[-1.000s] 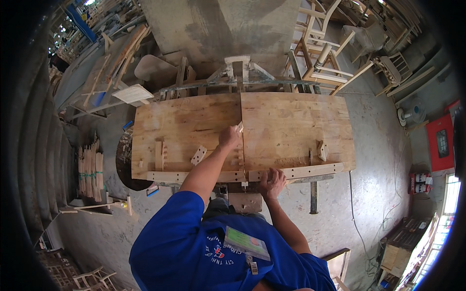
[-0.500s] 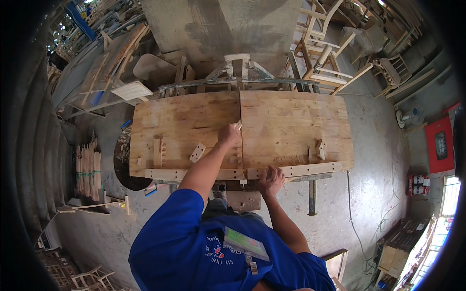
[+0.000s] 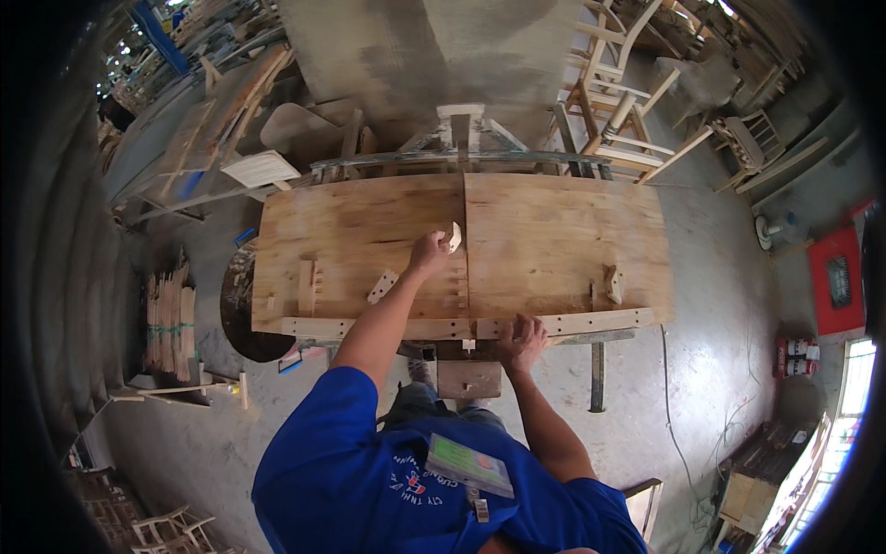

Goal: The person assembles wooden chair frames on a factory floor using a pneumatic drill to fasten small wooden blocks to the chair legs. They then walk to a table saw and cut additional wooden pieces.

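My left hand [image 3: 428, 257] is closed on a small pale wooden block [image 3: 454, 238] with a slightly curved side, held above the wooden tabletop [image 3: 563, 235] just left of its middle seam. At the front edge, the fingers of my right hand [image 3: 522, 343] are bent over a long wooden rail [image 3: 600, 321] with dark holes; its underside grip is hidden. A second drilled rail [image 3: 369, 329] lies in line with it on the left. Another drilled block [image 3: 382, 286] rests beside my left forearm, and a similar block [image 3: 614, 283] sits at the right.
A short wooden piece [image 3: 306, 288] with small pegs beside it lies on the left of the tabletop. Wooden chair frames [image 3: 614, 111] stand behind at the right. Bundled sticks [image 3: 171, 319] lean at the left. A cable [image 3: 666, 397] runs along the floor.
The block in my left hand has turned and shows more of its face. My left hand is slightly farther left of the seam. My right hand stays on the rail.
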`<control>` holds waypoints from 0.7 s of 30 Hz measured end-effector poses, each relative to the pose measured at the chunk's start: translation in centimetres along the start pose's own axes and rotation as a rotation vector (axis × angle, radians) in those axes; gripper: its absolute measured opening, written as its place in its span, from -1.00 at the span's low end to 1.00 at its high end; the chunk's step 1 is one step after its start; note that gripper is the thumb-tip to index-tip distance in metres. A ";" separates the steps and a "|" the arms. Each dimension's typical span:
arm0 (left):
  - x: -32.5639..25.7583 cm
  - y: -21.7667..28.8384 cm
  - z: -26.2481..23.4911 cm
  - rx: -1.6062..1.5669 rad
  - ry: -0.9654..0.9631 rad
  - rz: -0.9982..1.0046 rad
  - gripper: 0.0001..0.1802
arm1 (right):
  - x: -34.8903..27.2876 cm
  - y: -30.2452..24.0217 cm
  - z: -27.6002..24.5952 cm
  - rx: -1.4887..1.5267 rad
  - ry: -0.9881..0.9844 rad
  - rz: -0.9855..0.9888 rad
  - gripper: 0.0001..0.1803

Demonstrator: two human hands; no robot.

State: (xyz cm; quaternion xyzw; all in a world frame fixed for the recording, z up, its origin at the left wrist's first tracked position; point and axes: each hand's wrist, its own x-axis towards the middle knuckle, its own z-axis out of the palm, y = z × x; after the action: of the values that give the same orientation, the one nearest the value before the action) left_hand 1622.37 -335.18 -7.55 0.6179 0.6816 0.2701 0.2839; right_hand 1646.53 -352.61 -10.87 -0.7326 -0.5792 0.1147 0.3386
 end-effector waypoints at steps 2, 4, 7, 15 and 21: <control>-0.7 -1.5 -1.6 -0.349 -0.050 -0.037 -0.68 | 0.1 0.0 -0.1 0.025 0.014 -0.029 -0.61; -1.2 -2.4 -4.0 -0.478 -0.081 -0.050 -0.64 | 0.0 0.1 0.1 0.005 0.016 -0.013 -0.61; -2.4 -5.0 -7.8 -0.435 -0.054 -0.060 -0.62 | 0.0 0.0 0.0 -0.045 -0.003 -0.015 -0.60; -5.7 -10.5 -13.9 0.439 0.014 -0.279 -0.67 | 0.4 -0.6 -0.3 -0.077 -0.061 0.033 -0.60; -7.1 -11.7 -13.2 0.419 0.192 -0.251 -0.61 | 0.5 -1.1 -0.6 -0.094 -0.060 0.020 -0.61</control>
State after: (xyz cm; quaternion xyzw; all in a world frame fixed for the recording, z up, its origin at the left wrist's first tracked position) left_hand 1605.35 -343.57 -6.42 0.5454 0.8178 0.1430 0.1151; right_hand 1646.13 -352.23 -9.61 -0.7497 -0.5865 0.1126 0.2850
